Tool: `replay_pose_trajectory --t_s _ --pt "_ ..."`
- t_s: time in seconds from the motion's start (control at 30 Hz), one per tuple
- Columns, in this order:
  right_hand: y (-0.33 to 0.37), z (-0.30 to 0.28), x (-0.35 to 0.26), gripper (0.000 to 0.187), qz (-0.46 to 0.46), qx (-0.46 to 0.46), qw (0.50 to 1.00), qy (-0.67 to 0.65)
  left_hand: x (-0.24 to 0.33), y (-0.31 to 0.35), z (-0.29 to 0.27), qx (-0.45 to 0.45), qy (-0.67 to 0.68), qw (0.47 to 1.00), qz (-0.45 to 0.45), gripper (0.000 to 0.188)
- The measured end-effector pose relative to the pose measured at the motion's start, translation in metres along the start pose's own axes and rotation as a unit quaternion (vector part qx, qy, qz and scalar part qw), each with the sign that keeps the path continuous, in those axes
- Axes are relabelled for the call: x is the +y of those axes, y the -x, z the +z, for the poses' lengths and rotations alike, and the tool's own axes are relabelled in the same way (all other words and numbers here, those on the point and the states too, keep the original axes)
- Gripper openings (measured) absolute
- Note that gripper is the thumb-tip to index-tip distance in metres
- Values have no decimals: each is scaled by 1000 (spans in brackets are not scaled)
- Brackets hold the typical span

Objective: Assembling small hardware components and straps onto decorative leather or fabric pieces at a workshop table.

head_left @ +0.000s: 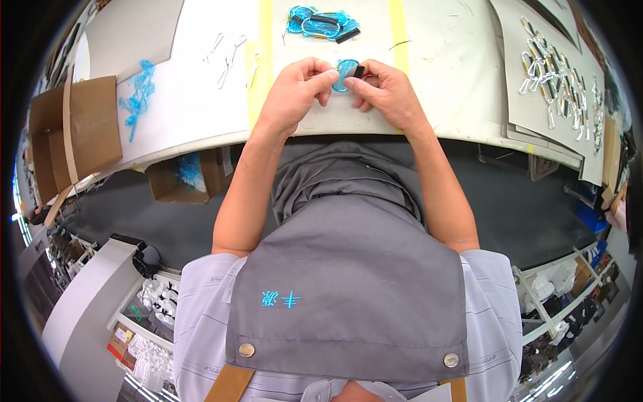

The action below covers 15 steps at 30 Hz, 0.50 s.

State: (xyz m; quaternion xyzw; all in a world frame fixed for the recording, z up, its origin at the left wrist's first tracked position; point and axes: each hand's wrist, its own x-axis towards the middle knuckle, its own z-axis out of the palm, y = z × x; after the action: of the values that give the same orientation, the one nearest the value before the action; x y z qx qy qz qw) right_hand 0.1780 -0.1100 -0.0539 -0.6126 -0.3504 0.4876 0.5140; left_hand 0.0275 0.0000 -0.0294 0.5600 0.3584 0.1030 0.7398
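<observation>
Close to the table's front edge, both hands hold a small ring-shaped piece covered in clear blue film (345, 72), with a black part on its right side. My left hand (293, 94) pinches its left edge between thumb and fingertips. With bent fingers, my right hand (390, 92) grips the right side by the black part; the thumb lies over the blue film. Just beyond the hands lies a pile of similar blue pieces (321, 25) with black parts. White cord loops (231, 60) are laid out to the left.
At the right, grey board (516, 87) carries many white cords with black and gold parts (552, 74). Crumpled blue film (139, 97) lies at left beside an open cardboard box (80, 134). A second box (184, 177) with blue film stands below the table edge. Yellow tape strips (399, 33) cross the tabletop.
</observation>
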Motion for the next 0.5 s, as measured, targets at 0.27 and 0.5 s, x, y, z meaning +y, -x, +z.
replay_pose_trajectory --t_s 0.27,0.5 --pt "-3 4 -3 16 24 11 999 37 -17 4 26 191 -186 953 147 10" --pt "-5 8 -2 20 9 28 998 64 -16 5 25 182 -268 932 161 7"
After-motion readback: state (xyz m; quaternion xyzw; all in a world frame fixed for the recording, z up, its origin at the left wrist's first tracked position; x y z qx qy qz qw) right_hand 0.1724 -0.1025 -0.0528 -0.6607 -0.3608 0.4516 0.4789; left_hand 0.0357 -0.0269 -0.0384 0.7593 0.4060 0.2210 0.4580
